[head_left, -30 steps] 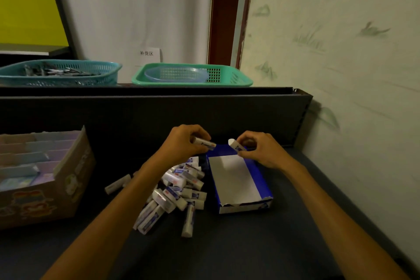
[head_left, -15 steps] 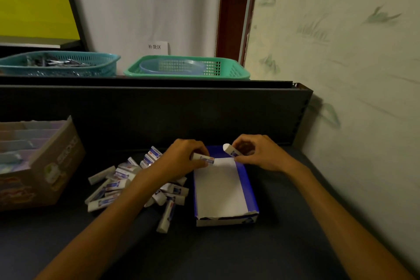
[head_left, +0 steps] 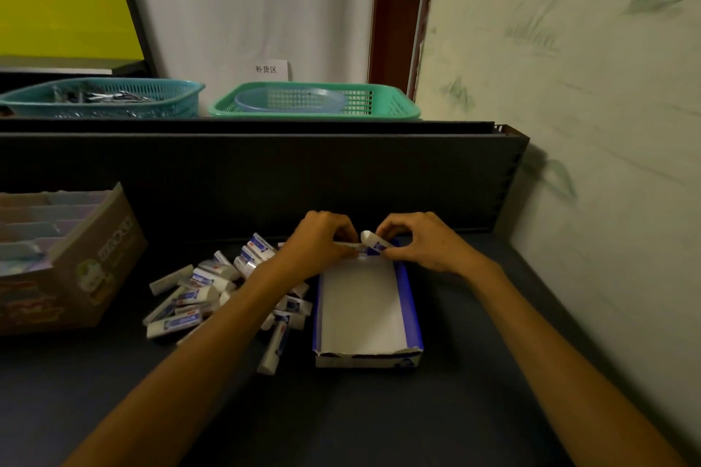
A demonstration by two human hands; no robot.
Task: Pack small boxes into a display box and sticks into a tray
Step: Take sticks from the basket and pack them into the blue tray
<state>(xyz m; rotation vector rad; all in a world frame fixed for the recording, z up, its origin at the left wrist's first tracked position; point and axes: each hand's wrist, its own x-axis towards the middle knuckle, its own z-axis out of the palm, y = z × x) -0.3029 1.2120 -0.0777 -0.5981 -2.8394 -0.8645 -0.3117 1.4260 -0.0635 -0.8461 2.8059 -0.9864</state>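
Hands, left (head_left: 322, 244) and right (head_left: 421, 243), pinch sticks (head_left: 373, 240) over tray's (head_left: 407, 299) far end.

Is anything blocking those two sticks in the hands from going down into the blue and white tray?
Nothing visible. The left hand and right hand each hold a stick at the far end of the tray, whose white floor is bare.

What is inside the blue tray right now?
The blue tray shows only its bare white floor. Its far end is covered by the left hand and right hand, each holding a stick there.
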